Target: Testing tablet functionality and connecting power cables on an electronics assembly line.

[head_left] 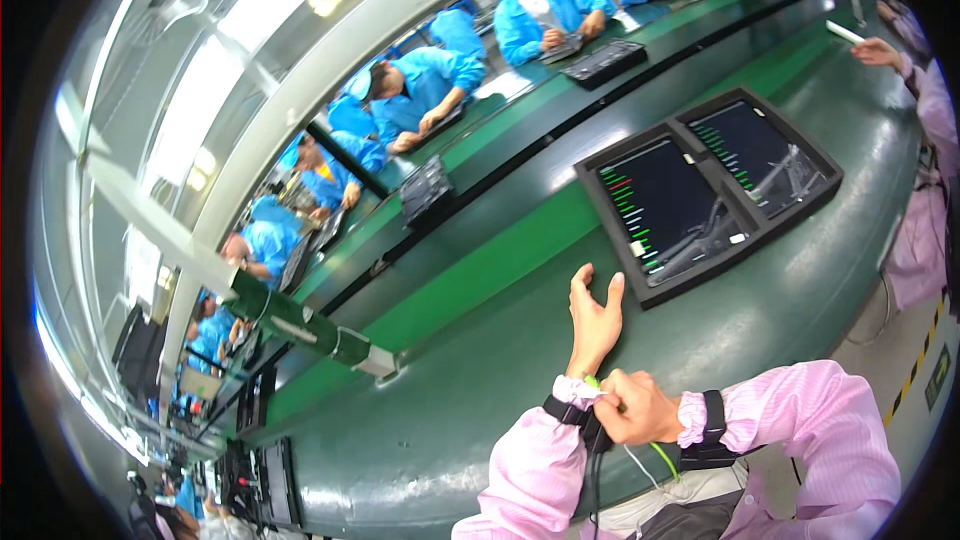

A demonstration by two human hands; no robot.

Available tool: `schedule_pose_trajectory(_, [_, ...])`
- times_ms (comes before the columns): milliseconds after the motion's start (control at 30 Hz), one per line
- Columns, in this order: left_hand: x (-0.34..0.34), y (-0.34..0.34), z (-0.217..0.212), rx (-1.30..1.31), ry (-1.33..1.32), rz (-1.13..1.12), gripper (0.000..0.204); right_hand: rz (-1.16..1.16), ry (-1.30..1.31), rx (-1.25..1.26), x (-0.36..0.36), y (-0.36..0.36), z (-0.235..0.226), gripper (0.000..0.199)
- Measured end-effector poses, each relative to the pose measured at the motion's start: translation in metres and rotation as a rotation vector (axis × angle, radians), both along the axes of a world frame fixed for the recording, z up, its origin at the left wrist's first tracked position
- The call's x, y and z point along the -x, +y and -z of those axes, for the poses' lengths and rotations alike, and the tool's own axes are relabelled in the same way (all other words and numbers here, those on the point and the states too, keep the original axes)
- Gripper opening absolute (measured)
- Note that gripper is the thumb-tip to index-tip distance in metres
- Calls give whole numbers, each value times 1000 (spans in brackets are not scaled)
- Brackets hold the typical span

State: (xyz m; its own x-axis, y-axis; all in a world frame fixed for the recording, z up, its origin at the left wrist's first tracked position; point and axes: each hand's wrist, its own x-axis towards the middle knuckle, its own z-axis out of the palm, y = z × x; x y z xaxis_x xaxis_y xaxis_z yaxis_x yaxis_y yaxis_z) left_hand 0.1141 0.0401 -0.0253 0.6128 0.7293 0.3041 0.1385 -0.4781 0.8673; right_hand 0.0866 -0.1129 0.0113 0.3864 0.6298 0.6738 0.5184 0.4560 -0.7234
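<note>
My left hand [594,325] is held out over the green bench, palm turned inward, its fingers and thumb apart with nothing between them. Closed at the left wrist, my right hand [640,410] pinches a yellow-green band [591,381] by the cuff. A bit of white shows at its fingertips, and the rest of the grip is hidden. A yellow-green cord [664,462] hangs below that hand. Black straps ring both pink sleeves. Beyond the left hand lies a black two-compartment tray [655,293], with a dark, glossy panel [650,195] in each compartment.
The green bench [480,410] carries a post [310,328] at left. Behind it, people in blue work along a line with black trays [605,64]. At right, another person's hand [876,53] holds a white object [843,32]. Black equipment [275,480] stands lower left.
</note>
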Motion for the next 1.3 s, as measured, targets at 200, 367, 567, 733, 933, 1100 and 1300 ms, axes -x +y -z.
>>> schedule_pose_trajectory(200, [-45, -6, 3, -30, 78, 37, 66, 4, -30, -139, -6, 0, 4, 15])
schedule_pose_trajectory(367, [-40, -3, -6, 53, 156, 133, 68, 51, -44, -234, -12, 5, 4, 15])
schedule_pose_trajectory(567, [-13, -14, -7, -28, 185, 126, 67, 249, -75, -233, -25, -5, 2, 15])
schedule_pose_trajectory(733, [63, -9, -4, -512, 142, 34, 66, 350, 236, -58, -35, -49, 12, 14])
schedule_pose_trajectory(933, [194, -33, -24, 61, 157, -115, 60, 841, 236, 70, -81, -111, -5, 19])
schedule_pose_trajectory(1100, [271, -64, -39, 44, 209, -308, 50, 967, -72, 371, -81, -127, -6, 16])
schedule_pose_trajectory(1300, [311, -82, -59, -68, 299, -464, 41, 915, -245, 410, -57, -125, -1, 15])
